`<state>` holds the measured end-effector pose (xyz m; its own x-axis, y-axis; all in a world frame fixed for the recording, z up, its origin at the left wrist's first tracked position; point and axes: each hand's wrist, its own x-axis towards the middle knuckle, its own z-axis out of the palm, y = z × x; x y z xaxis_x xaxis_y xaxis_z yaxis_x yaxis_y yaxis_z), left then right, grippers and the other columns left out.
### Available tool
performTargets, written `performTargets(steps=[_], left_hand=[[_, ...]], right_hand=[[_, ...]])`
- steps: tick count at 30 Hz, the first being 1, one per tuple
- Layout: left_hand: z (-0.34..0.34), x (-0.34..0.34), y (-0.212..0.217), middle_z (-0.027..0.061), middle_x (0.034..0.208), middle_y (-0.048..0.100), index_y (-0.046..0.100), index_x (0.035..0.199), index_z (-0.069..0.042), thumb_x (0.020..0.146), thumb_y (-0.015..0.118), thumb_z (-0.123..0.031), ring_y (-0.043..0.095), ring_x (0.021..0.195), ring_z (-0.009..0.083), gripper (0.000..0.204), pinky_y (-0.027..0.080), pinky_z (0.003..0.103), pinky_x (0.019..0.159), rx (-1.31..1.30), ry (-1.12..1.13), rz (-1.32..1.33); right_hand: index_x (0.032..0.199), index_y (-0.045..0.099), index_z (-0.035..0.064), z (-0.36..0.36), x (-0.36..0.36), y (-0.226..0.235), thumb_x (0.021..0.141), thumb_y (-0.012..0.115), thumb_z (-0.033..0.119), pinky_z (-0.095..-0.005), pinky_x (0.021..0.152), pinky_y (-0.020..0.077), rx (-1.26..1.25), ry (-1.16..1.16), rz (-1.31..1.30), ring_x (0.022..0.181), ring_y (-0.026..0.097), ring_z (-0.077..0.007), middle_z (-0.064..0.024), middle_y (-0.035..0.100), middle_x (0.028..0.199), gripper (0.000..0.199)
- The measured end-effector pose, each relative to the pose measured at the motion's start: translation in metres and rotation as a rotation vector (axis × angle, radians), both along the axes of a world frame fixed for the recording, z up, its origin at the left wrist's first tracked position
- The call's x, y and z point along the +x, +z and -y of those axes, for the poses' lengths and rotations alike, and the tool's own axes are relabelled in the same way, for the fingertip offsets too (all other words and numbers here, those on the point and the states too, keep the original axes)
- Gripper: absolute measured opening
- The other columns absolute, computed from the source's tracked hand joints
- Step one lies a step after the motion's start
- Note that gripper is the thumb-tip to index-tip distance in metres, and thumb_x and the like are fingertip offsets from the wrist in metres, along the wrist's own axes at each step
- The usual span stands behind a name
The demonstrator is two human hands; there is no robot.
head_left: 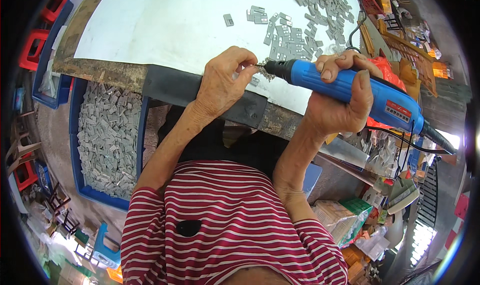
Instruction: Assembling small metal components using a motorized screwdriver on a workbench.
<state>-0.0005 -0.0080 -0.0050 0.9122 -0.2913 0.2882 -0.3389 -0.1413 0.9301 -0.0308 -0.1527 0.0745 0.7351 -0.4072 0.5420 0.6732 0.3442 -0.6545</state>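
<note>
In the head view, the right hand (342, 92) is wrapping its curled fingers and thumb around a rotary tool (307, 76), closing firmly on the smooth, thick blue plastic barrel. The tool is lying nearly level above the right part of the worktable, its ribbed black nose (276, 69) pointing left and a stiff black cord (440, 140) trailing from its rear. The left hand (227, 77) is bending its thumb and index finger inward, their tips nearly meeting right at the tool's thin tip; I cannot tell whether they are gripping anything, as the spot is too small and partly hidden. Just beneath the nose, curly, brownish shavings (268, 76) are gathering in a loose tuft.

Flat, matte grey rectangular pieces (290, 40) are lying scattered beyond the tool, many showing a small slot or hole, and a denser heap (325, 5) of them is spreading farther back. All are resting on a smooth white sheet (165, 25), which is covering a rough, worn wooden tabletop (75, 50). A dull black strip (167, 85) is running along the near edge. To the left, a blue plastic bin (75, 135) is holding a deep jumble of similar grey pieces. The person is wearing a knit-looking shirt (225, 205) with maroon and white stripes.
</note>
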Motion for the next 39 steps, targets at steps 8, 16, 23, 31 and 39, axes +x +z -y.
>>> performTargets(steps=[8,16,23,31,39], left_hand=[[-0.006,0.005,0.008,0.0116,0.081,0.059,0.058,0.087,0.001,0.073,0.059,-0.002,0.058,0.069,0.0188,0.014,0.046,0.028,0.061,0.008,0.012,0.007],[-0.024,0.073,-0.004,0.0095,0.083,0.059,0.06,0.092,-0.002,0.076,0.049,0.005,0.055,0.069,0.0187,0.02,0.044,0.028,0.067,0.247,0.203,0.25],[-0.026,0.105,-0.013,0.0094,0.085,0.054,0.064,0.089,-0.01,0.074,0.052,0.006,0.051,0.087,0.0257,0.025,0.044,0.034,0.076,0.601,0.063,0.558],[-0.032,0.093,-0.009,0.0104,0.09,0.055,0.061,0.087,-0.003,0.073,0.057,0.002,0.05,0.09,0.0267,0.015,0.042,0.034,0.081,0.574,-0.024,0.437],[-0.024,0.05,-0.005,0.0131,0.085,0.056,0.059,0.085,0.002,0.074,0.057,-0.002,0.053,0.083,0.0278,0.012,0.042,0.034,0.077,0.493,-0.088,0.287]], right_hand=[[0.099,0.055,-0.0011,0.003,-0.004,0.002,0.077,0.051,0.014,-0.0357,0.062,0.0383,-0.034,-0.044,-0.031,0.059,0.048,-0.0196,-0.0143,0.051,0.079,0.027],[0.098,0.05,-0.0011,0.007,-0.008,0.001,0.075,0.053,0.005,-0.0374,0.057,0.0442,-0.005,-0.057,-0.016,0.054,0.051,-0.0215,-0.0164,0.052,0.08,0.024],[0.103,0.052,-0.0025,0.011,-0.012,-0.002,0.078,0.05,0.013,-0.0361,0.065,0.0377,-0.09,-0.035,-0.049,0.06,0.05,-0.0205,-0.0149,0.051,0.083,0.03],[0.104,0.052,-0.0019,0.013,-0.014,-0.004,0.077,0.05,0.013,-0.0358,0.066,0.037,-0.055,-0.017,-0.076,0.062,0.051,-0.0207,-0.015,0.051,0.083,0.03],[0.097,0.051,-0.0025,0.004,-0.005,0.003,0.074,0.054,0.002,-0.0359,0.057,0.0443,0.027,-0.072,-0.11,0.054,0.052,-0.0214,-0.0174,0.054,0.076,0.024]])
